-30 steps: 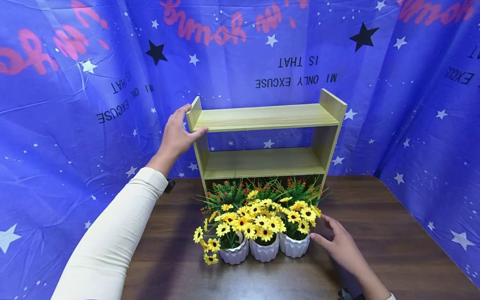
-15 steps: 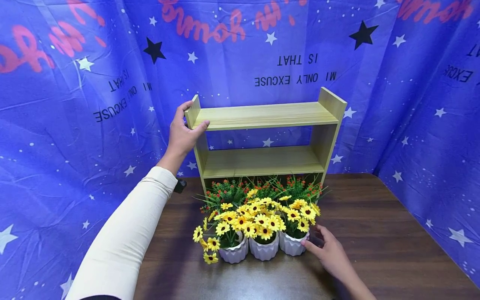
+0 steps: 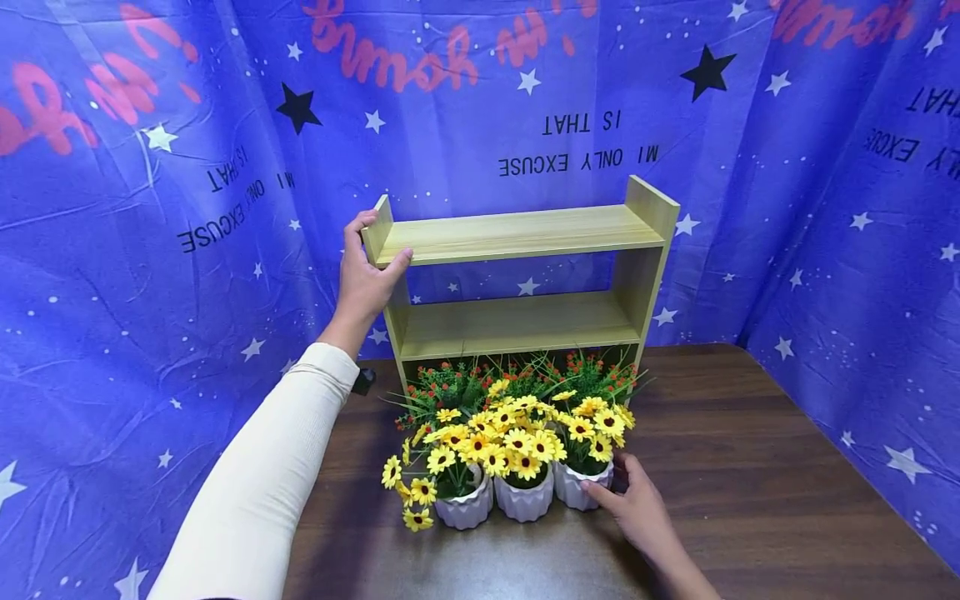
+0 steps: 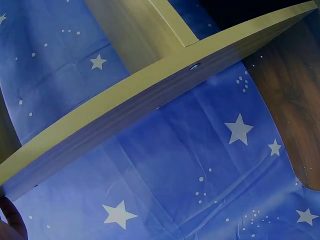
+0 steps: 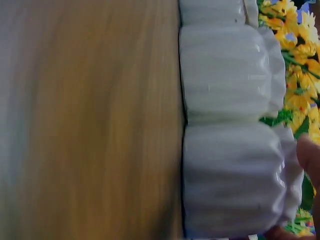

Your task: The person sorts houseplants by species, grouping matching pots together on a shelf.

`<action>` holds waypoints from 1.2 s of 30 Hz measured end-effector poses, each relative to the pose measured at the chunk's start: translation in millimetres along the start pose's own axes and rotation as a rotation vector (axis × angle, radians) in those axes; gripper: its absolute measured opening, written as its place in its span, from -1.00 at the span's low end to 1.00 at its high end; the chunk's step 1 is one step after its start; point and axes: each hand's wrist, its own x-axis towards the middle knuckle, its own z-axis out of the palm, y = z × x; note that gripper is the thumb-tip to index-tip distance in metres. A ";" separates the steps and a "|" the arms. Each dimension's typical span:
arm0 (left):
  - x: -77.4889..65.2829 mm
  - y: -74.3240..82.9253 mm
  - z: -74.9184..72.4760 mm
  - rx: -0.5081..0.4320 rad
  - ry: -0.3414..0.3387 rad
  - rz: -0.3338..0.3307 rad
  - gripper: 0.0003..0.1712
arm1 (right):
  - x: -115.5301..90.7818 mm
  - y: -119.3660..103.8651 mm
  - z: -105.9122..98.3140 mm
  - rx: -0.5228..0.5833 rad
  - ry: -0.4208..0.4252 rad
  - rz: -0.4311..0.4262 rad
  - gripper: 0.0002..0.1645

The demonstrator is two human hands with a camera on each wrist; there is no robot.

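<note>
In the head view my left hand grips the top left corner of a light wooden shelf, thumb over the front and fingers behind the side panel. The left wrist view shows that side panel and one fingertip at its edge. My right hand holds the rightmost white fluted flowerpot, thumb on its front rim. Yellow daisy-like flowers fill this pot. In the right wrist view the pot stands on the table beside a second pot, the thumb at its rim.
Middle and left flowerpots, also with yellow flowers, stand in the same row. Green plants with small red blooms are behind them, in front of the shelf's bottom. A blue star-printed curtain surrounds the brown table.
My right hand has moved left from beside the rightmost flowerpot and taken hold of it. The left hand stays at the shelf's corner, its forearm shifted slightly right. The view has shifted slightly.
</note>
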 end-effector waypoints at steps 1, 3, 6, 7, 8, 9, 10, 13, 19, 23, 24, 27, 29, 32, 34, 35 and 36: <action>-1.0 0.9 -0.4 -0.008 0.007 0.015 -0.22 | 0.0 -1.1 2.4 0.009 0.005 0.005 -0.11; -4.8 10.8 -1.4 -0.021 0.014 0.017 -0.24 | -0.1 -2.8 6.1 0.011 0.017 0.012 -0.07; -8.3 27.8 -1.0 -0.047 0.000 0.018 -0.27 | 0.0 -4.5 9.7 -0.002 0.032 0.017 0.02; -9.4 33.6 -1.6 -0.045 -0.004 0.014 -0.28 | 0.4 -5.4 10.7 -0.005 0.037 0.022 0.05; -10.5 38.7 -2.1 -0.045 -0.007 0.007 -0.28 | 0.5 -5.9 11.7 -0.012 0.043 0.027 0.08; -10.6 39.9 -2.2 -0.043 -0.011 0.004 -0.29 | 0.7 -6.3 13.1 -0.016 0.047 0.032 0.10; -10.6 40.3 -2.4 -0.040 -0.012 -0.002 -0.29 | 0.7 -6.7 14.5 -0.014 0.053 0.040 0.12; -9.7 36.0 -2.8 -0.030 -0.005 -0.008 -0.29 | 0.8 -8.0 19.8 0.013 0.075 0.060 0.13; -1.2 0.5 1.8 0.001 0.023 0.007 -0.24 | -0.4 -7.8 28.0 0.063 0.128 0.059 0.10; 0.7 -7.3 1.1 0.034 0.030 0.010 -0.23 | -0.7 -9.1 30.1 0.060 0.141 0.058 0.12; 0.7 -7.9 0.8 0.034 0.032 0.016 -0.23 | -0.8 -9.6 30.3 0.052 0.141 0.061 0.12; 0.1 -8.7 0.4 0.038 0.039 0.033 -0.24 | -1.2 -10.5 30.9 0.026 0.140 0.073 0.14; -2.3 -2.4 0.1 0.033 0.041 0.045 -0.26 | -1.6 -10.6 31.1 0.010 0.142 0.083 0.15; -1.9 -4.0 0.2 0.041 0.050 0.057 -0.27 | -1.2 -11.2 32.0 -0.010 0.148 0.089 0.17; -1.7 -4.3 0.4 0.042 0.048 0.054 -0.27 | -0.9 -11.7 32.3 -0.019 0.149 0.090 0.16; -1.2 -4.5 0.5 0.041 0.045 0.047 -0.27 | -0.5 -11.7 32.4 -0.021 0.152 0.088 0.16; 0.7 -10.3 1.2 0.049 0.045 0.045 -0.26 | 0.1 -12.0 32.4 -0.021 0.154 0.086 0.15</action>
